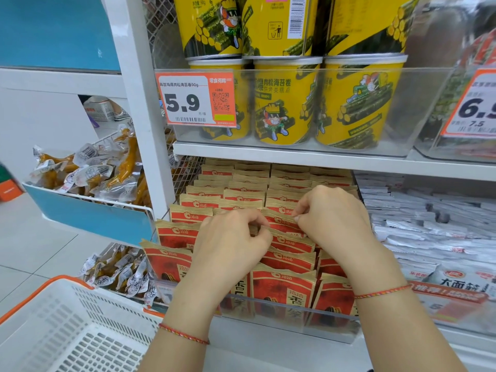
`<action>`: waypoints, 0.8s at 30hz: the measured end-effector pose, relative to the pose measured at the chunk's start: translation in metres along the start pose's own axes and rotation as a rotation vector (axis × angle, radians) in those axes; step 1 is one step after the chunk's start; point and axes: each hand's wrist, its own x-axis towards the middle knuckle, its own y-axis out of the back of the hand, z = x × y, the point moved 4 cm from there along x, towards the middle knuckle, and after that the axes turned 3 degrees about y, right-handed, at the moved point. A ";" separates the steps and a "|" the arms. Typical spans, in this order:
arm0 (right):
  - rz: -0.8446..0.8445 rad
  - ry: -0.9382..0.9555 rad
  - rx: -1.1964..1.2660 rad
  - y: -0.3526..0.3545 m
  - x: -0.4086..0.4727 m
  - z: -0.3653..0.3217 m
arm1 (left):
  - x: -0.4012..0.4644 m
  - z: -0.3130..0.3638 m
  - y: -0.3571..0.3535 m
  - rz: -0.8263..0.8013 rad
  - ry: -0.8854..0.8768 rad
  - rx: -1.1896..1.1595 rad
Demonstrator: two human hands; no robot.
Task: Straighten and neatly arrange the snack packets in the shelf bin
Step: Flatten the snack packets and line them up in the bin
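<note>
Rear rows of snack packets [249, 194] stand tidy; the bin's [290, 318] front ones lean — my left hand [230, 245] and right hand [332, 218] pinch middle-row packet tops.

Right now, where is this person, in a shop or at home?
Most likely a shop, a snack aisle. A price tag reads 5.9 under yellow tubs, a shelf bin holds rows of red snack packets, and a shopping basket sits nearby.

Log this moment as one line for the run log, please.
left hand: pinches red packets | right hand: pinches packet top | clear bin: middle rows uneven
</note>
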 end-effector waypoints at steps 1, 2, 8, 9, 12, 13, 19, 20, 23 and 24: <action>0.004 -0.001 0.004 0.000 0.000 0.000 | 0.000 0.001 0.000 0.003 0.000 0.009; 0.010 0.001 0.015 0.000 -0.001 0.001 | 0.000 0.001 0.000 0.005 0.000 0.016; 0.054 0.078 0.048 0.001 -0.004 -0.002 | -0.001 0.002 0.001 0.010 -0.005 0.028; 0.051 0.078 0.037 0.001 -0.003 -0.003 | -0.001 0.002 0.001 0.011 -0.014 0.037; 0.030 0.038 0.005 0.002 0.002 -0.002 | -0.001 0.003 0.000 0.028 -0.042 0.053; 0.028 0.027 -0.007 0.002 0.003 -0.003 | -0.001 0.003 0.000 0.034 -0.048 0.056; 0.012 0.031 0.082 0.001 -0.002 0.002 | -0.001 0.002 -0.002 0.062 -0.097 0.058; 0.000 0.039 0.134 0.003 -0.004 0.004 | 0.000 0.002 0.000 0.066 -0.101 0.030; 0.019 0.050 0.301 0.015 -0.009 0.011 | 0.003 -0.002 0.005 0.041 -0.119 -0.143; 0.039 0.052 0.333 0.019 -0.010 0.013 | 0.003 -0.003 0.006 0.013 -0.117 -0.174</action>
